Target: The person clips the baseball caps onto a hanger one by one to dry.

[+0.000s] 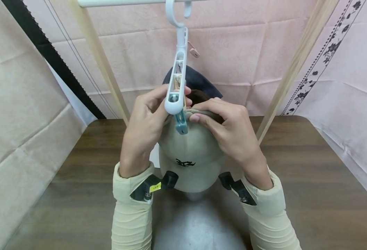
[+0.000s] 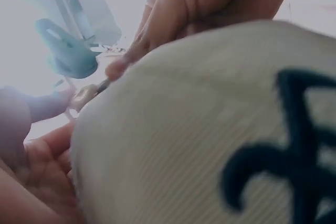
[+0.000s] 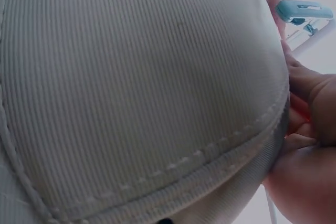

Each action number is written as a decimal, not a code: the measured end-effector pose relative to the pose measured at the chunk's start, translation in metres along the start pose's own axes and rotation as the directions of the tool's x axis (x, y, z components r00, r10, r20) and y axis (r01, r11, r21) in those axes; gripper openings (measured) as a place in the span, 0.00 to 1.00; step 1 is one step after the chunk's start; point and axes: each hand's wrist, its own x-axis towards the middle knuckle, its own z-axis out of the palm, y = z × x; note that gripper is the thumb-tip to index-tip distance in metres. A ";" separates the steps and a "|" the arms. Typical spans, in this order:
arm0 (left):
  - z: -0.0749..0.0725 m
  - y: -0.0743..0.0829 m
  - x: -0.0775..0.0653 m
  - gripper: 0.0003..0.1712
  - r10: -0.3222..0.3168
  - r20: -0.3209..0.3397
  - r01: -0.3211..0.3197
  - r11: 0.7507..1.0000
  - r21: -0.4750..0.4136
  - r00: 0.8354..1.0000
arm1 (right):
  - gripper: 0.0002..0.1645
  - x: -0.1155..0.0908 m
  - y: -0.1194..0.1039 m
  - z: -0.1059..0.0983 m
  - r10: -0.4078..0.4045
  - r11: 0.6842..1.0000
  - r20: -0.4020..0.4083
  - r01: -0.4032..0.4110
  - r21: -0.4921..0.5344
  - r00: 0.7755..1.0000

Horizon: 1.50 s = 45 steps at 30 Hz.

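Note:
A beige cap (image 1: 189, 149) with dark embroidery hangs below a light blue clip hanger (image 1: 174, 93). My right hand (image 1: 233, 128) pinches the cap's upper edge between thumb and fingers. My left hand (image 1: 144, 126) is at the same edge, left of the hanger, its fingertips reaching behind it. In the left wrist view, its thumb and fingers pinch a small beige clip (image 2: 84, 98) against the cloth; the hanger partly hides this from above. A teal clip (image 1: 181, 123) sits at the hanger's near end, in front of the cap.
The hanger hooks over a white rod (image 1: 124, 2) between two wooden posts (image 1: 100, 59). Behind the beige cap hangs a dark navy cap (image 1: 200, 81). A pink clip (image 1: 194, 52) shows beside the hanger. Below lies a brown wooden table (image 1: 308, 166).

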 end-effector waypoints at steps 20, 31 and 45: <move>-0.011 -0.005 -0.002 0.20 -0.056 0.130 0.045 0.995 0.091 0.990 | 0.16 -0.001 0.008 -0.001 0.146 0.989 0.155 -0.149 0.006 0.977; -0.012 -0.005 -0.003 0.24 -0.068 0.124 0.057 0.994 0.094 0.990 | 0.15 0.000 0.015 -0.007 0.176 0.984 0.187 -0.177 -0.010 0.966; -0.019 -0.003 -0.005 0.17 -0.004 0.057 0.002 0.999 0.046 0.998 | 0.09 -0.001 0.028 -0.011 0.179 0.984 0.176 -0.179 -0.019 0.968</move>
